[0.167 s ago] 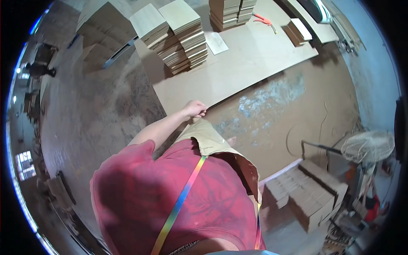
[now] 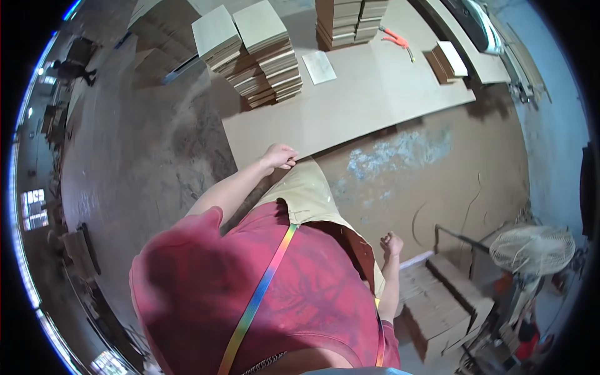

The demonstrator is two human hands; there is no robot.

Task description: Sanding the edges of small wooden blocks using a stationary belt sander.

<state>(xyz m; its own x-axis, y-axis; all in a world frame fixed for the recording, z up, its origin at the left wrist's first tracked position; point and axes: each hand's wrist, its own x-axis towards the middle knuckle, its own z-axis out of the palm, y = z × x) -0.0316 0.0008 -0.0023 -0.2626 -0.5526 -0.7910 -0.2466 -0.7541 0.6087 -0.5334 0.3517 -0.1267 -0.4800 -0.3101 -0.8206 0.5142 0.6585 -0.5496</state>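
My left hand (image 2: 280, 156) is closed with its fingers curled, just in front of the near edge of a pale board tabletop (image 2: 356, 109). Nothing shows sticking out of it. Low on the right, my right hand (image 2: 392, 242) is raised in a loose fist beside my body, and I see nothing in it. A tan apron (image 2: 309, 190) hangs over my front between the two hands. On the tabletop, two tall stacks of flat boards (image 2: 265, 53) stand at the left, and a single pale panel (image 2: 319, 67) lies just right of them.
Another board stack (image 2: 350, 22) stands farther back. An orange-handled tool (image 2: 395, 37) and a small block of boards (image 2: 447, 62) lie on the right part of the table. Behind my right hand are cardboard-coloured stacks (image 2: 437, 300) and a caged fan (image 2: 531, 250).
My right hand has come into view at the lower right. The left hand has shifted slightly left and up, still closed. The view has moved a little.
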